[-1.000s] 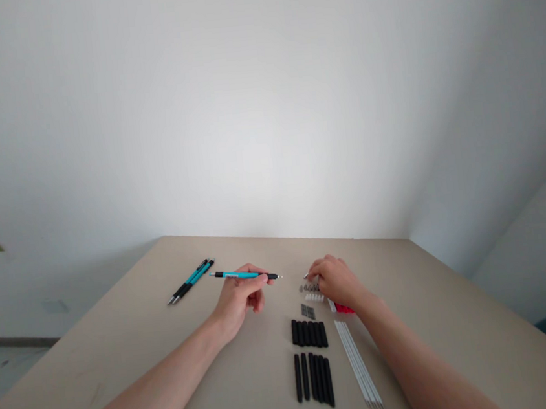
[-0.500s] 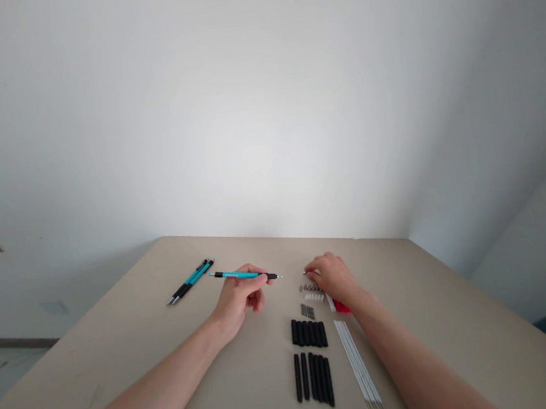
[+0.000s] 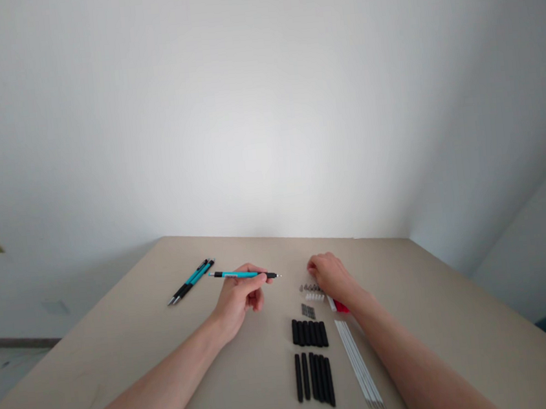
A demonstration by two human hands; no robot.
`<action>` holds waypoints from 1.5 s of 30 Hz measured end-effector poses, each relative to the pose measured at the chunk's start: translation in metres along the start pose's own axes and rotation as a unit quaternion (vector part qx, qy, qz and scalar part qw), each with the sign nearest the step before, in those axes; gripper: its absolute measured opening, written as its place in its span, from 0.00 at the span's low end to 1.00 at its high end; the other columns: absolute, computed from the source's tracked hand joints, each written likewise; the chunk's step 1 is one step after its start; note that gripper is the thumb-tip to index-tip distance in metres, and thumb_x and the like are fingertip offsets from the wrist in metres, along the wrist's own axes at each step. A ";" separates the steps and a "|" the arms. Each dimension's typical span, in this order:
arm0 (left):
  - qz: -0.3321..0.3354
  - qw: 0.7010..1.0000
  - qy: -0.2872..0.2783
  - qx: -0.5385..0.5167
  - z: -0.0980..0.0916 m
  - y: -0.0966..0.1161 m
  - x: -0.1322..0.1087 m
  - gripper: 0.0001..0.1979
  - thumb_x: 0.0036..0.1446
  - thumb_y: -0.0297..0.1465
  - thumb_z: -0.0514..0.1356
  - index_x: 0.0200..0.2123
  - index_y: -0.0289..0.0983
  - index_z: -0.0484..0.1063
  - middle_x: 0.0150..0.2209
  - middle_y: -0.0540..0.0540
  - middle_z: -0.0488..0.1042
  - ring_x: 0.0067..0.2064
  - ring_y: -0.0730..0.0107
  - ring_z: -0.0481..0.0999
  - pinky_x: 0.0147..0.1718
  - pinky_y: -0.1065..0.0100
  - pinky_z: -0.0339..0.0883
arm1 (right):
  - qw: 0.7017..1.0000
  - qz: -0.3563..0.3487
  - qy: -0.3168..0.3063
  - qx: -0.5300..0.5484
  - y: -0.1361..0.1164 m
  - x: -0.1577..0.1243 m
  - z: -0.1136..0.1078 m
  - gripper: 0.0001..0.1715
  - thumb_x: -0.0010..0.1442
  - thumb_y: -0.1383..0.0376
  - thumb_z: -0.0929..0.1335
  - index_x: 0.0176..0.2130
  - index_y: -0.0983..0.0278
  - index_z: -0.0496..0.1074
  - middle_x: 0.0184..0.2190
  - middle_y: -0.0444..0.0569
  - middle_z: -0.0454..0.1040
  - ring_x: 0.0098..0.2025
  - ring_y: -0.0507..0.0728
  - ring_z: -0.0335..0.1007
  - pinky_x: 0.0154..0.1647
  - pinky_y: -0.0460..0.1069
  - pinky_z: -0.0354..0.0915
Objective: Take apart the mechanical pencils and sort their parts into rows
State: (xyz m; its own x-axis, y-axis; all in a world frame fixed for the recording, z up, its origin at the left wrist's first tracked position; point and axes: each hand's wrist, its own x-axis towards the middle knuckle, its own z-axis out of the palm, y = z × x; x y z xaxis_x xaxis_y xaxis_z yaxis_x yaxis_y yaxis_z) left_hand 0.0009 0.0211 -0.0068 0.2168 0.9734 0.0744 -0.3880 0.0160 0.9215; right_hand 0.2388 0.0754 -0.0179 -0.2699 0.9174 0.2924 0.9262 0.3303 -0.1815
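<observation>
A blue and black pen (image 3: 236, 274) lies level between the fingers of my left hand (image 3: 239, 294), its black grip and thin tip pointing right. My right hand (image 3: 326, 272) is closed just above the small metal tips (image 3: 312, 287); its fingertips are curled under, and what they hold is too small or hidden to make out. Below it are white clear pieces (image 3: 314, 297), springs (image 3: 308, 311), and a red object (image 3: 341, 306) partly covered by my wrist.
Two finished-looking blue pens (image 3: 192, 282) lie at the left. Several short black grips (image 3: 309, 333) and black barrels (image 3: 314, 379) are in rows at the centre front, beside white refills (image 3: 360, 364). A wall rises behind the table (image 3: 122, 350).
My right hand's fingers have curled inward and shifted slightly right; the small metal piece seen at their tips is now hidden. My left hand and its pen have hardly moved.
</observation>
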 end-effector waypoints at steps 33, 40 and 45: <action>0.000 1.000 0.003 -0.001 0.002 0.002 0.000 0.10 0.48 0.33 0.66 0.31 0.34 0.70 0.30 0.48 0.76 0.15 0.82 0.65 0.14 0.76 0.53 | 0.992 -0.104 -0.050 0.049 -0.045 -0.016 -0.019 0.10 0.54 0.73 0.67 0.32 0.61 0.77 0.34 0.47 0.79 0.42 0.59 0.66 0.44 0.51 0.57; 0.001 1.000 0.006 -0.006 0.003 0.002 0.000 0.10 0.48 0.33 0.66 0.31 0.34 0.70 0.30 0.48 0.76 0.15 0.82 0.65 0.14 0.77 0.53 | 0.994 -0.085 -0.062 0.036 -0.042 -0.016 -0.020 0.09 0.54 0.72 0.67 0.32 0.61 0.77 0.33 0.47 0.79 0.42 0.59 0.66 0.44 0.51 0.56; 0.000 1.000 0.004 -0.006 0.003 0.002 0.000 0.11 0.47 0.33 0.66 0.31 0.34 0.70 0.30 0.48 0.76 0.15 0.82 0.65 0.14 0.77 0.53 | 0.994 -0.080 -0.060 0.031 -0.043 -0.017 -0.020 0.10 0.54 0.72 0.67 0.32 0.60 0.77 0.33 0.47 0.78 0.42 0.59 0.66 0.43 0.51 0.56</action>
State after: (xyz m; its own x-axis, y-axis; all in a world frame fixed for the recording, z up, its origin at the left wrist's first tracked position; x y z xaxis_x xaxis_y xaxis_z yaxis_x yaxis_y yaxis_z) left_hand 0.0027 0.0200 -0.0038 0.2097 0.9752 0.0711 -0.3983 0.0188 0.9170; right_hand 0.2084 0.0414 0.0035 -0.4460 0.8704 0.2085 0.8519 0.4843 -0.1994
